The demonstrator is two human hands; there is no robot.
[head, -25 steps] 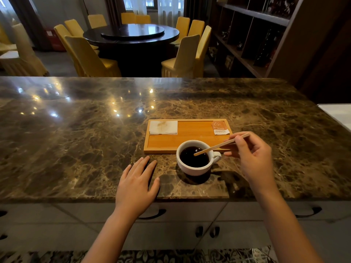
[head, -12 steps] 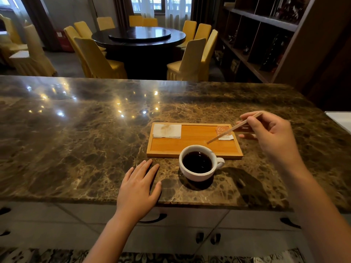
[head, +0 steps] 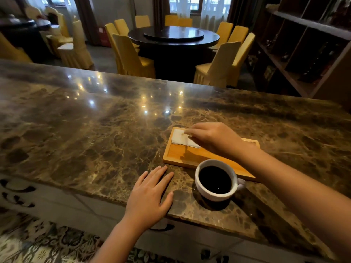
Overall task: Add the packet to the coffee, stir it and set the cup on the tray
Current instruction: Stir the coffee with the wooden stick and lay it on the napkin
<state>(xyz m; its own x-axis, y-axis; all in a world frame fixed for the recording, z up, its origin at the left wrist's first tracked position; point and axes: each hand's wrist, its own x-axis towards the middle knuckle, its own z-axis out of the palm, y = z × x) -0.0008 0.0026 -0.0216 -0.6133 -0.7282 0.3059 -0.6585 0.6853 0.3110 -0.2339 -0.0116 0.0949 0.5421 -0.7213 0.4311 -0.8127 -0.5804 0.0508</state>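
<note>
Cup before tray, right hand grip unclear over napkin, left hand flat.

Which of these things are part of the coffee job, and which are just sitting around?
Part of the job:
- white cup of coffee
- wooden tray
- right hand

Just lying about:
- white napkin on the tray
- marble counter
- yellow chairs
- round table
- shelves

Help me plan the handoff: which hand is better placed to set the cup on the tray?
Left, probably. The left hand lies flat and empty beside the cup; the right hand is reaching across the tray at the napkin.
</note>
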